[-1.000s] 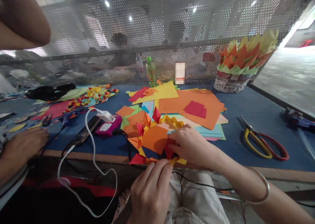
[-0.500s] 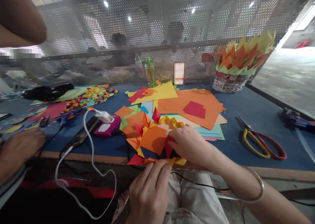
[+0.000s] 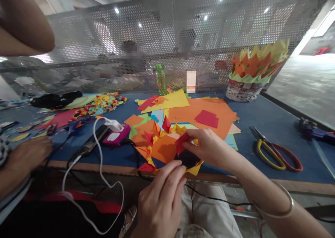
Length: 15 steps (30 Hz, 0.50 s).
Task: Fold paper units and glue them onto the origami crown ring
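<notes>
A ring of folded yellow paper (image 3: 149,160) lies at the near table edge, with red and orange folded points around its left and far sides. My right hand (image 3: 209,145) pinches a red folded paper piece (image 3: 180,144) between thumb and fingers, raised slightly over the ring's right part. At the ring's near side, my left hand (image 3: 162,196) has its fingers pressed together on the paper; its fingertips partly hide what they grip. An orange paper square (image 3: 164,149) lies inside the ring.
Beyond the ring are stacked orange sheets (image 3: 180,112). Scissors (image 3: 274,151) and a glue gun (image 3: 314,130) lie at right. A paper-flamed basket (image 3: 243,90) stands behind. At left are a power bank (image 3: 116,135), a white cable (image 3: 98,154) and another person's hand (image 3: 31,154).
My right hand has lifted the red folded piece a little up from the ring's near right part. My left hand has shifted slightly right along the near edge.
</notes>
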{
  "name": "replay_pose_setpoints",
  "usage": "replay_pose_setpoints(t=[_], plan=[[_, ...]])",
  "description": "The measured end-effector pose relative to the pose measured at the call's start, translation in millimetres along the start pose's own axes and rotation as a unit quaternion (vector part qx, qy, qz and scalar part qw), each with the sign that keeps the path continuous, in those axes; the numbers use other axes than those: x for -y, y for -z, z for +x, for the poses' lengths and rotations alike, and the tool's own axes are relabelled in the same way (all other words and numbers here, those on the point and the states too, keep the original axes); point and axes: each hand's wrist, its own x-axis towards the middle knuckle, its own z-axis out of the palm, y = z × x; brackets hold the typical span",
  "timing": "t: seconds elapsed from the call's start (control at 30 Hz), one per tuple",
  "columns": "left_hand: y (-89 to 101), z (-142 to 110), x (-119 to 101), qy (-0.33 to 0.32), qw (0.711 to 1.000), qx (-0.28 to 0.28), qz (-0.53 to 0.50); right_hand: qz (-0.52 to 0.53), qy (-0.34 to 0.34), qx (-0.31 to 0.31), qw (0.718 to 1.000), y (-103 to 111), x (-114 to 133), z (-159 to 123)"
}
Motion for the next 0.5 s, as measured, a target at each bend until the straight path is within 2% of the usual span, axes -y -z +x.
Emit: replay_pose_setpoints(t=[0.13,0.17,0.23,0.27,0.37,0.43,0.5], plan=[[23.4,24.0,5.3,0.066,0.996,-0.044,-0.045,0.045,0.031,-0.003,0.999,9.6,0.8,-11.5],[28.1,33.7,9.7,0.073,0.994,-0.037,-0.067,0.05,0.04,-0.004,0.998,11.0,1.7,-14.8],[33.5,55.3,20.4,0.115,0.982,0.013,-0.147,0.054,0.057,-0.006,0.997,12.6,3.6,-21.4],[34.4,66.2,25.6,0.145,0.968,0.06,-0.198,0.054,0.066,-0.008,0.996,12.8,4.6,-24.3],[31.6,93.0,36.0,0.22,0.884,0.222,-0.348,0.038,0.089,-0.028,0.995,11.8,6.5,-31.1],[27.7,103.9,38.4,0.238,0.853,0.262,-0.383,0.017,0.093,-0.044,0.994,10.7,7.0,-34.0],[24.1,109.8,38.8,0.244,0.85,0.267,-0.383,0.003,0.091,-0.053,0.994,10.2,7.4,-36.1]])
